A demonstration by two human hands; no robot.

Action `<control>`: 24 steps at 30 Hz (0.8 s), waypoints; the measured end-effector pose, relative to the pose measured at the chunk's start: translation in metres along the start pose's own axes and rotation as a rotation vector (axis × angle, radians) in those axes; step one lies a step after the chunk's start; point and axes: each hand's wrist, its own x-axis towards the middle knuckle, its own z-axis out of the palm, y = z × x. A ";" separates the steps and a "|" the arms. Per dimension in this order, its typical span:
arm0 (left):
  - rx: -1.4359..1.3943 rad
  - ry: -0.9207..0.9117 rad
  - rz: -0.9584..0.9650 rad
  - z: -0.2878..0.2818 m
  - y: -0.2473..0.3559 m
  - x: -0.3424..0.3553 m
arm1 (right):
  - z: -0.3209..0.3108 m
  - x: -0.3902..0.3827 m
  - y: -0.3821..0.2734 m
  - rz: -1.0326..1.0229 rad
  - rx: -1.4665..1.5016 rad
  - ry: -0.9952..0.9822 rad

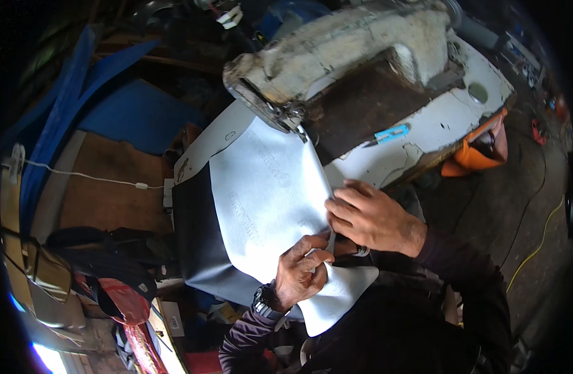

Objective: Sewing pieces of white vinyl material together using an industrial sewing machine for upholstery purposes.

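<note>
A large white sheet of flexible material (267,193) runs down from the sewing machine's needle area toward me, its upper end by the presser foot (300,132). A black sheet (202,230) lies along its left side, partly beneath it. My left hand (302,271), with a dark watch at the wrist, is closed on the white sheet's right edge; a loose white end (339,293) hangs below it. Just above and to the right, my right hand (377,218) has its fingers bent against that same edge. Their tips are partly hidden.
The worn sewing machine (342,53) stands across a chipped white table (448,118). A light-blue cutter (391,134) lies on it. An orange bag (479,153) hangs at the table's right edge. Blue sheets (133,118) and a brown board (112,184) stand left.
</note>
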 end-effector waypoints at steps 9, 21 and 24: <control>0.624 0.133 -0.501 -0.136 -0.155 -0.051 | 0.003 -0.018 -0.008 0.048 0.196 0.030; 0.600 0.057 -0.558 -0.145 -0.159 -0.044 | 0.004 -0.015 0.003 0.138 0.262 -0.002; 0.598 0.047 -0.568 -0.145 -0.161 -0.040 | 0.007 -0.015 0.006 0.125 0.280 0.014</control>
